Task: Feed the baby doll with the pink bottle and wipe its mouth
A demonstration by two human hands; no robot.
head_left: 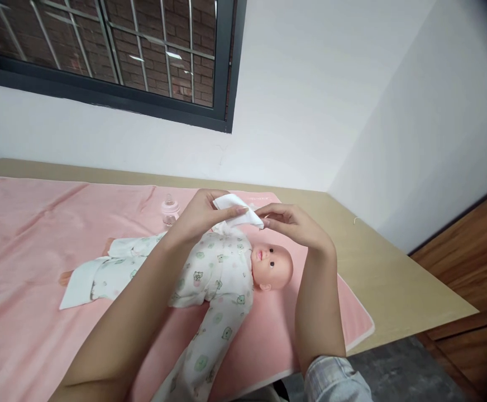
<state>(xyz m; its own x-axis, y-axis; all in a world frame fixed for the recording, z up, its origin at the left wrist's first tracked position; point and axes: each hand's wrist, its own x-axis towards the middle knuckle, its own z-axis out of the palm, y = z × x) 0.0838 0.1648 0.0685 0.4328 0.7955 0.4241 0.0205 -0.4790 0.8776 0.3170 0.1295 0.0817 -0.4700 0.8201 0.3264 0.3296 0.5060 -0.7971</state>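
Note:
A baby doll [273, 268] lies on its back, its head to the right, in a pale patterned outfit [199, 268]. Above its far shoulder, my left hand [210, 209] pinches a folded piece of white cloth [233, 209], thumb on top. The cloth looks like the turned cuff of the doll's far sleeve, though my hand and forearm hide much of the join. My right hand [289, 220] has its thumb and fingertips closed at the cloth's right corner. The near sleeve [214, 329] stretches toward me, and one trouser leg ends in a wide white cuff [77, 286].
A pink blanket [29, 240] with some creases lies under the doll on a wooden-topped table [394, 279]. Beyond my left hand stands a small pink baby bottle [169, 211]. A wall with a barred window [143, 56] closes off the back; brown wooden panelling [473, 268] is at the right.

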